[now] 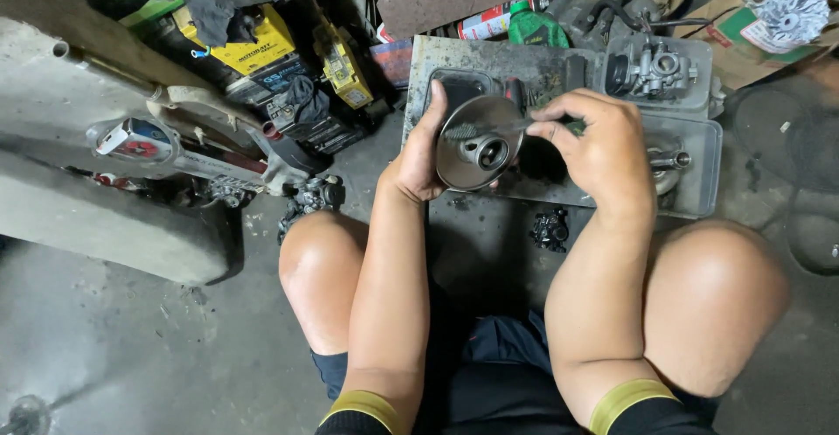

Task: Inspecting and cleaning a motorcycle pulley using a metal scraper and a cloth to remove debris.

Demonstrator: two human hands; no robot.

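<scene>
My left hand (421,157) holds a round grey metal disc with a hollow hub (479,143) upright by its left rim, above the tray. My right hand (597,147) pinches the handle of a small brush (476,129), whose bristles rest on the disc's upper face. Both hands hover over a grey metal tray (699,192) on the floor in front of my knees.
A carburettor (657,68) and a metal shaft part (669,161) lie in the tray. A small black part (551,229) sits on the floor below it. Yellow battery boxes (262,40), a spray can (486,21), a green bottle (535,28) and a scooter body (131,147) crowd the back and left.
</scene>
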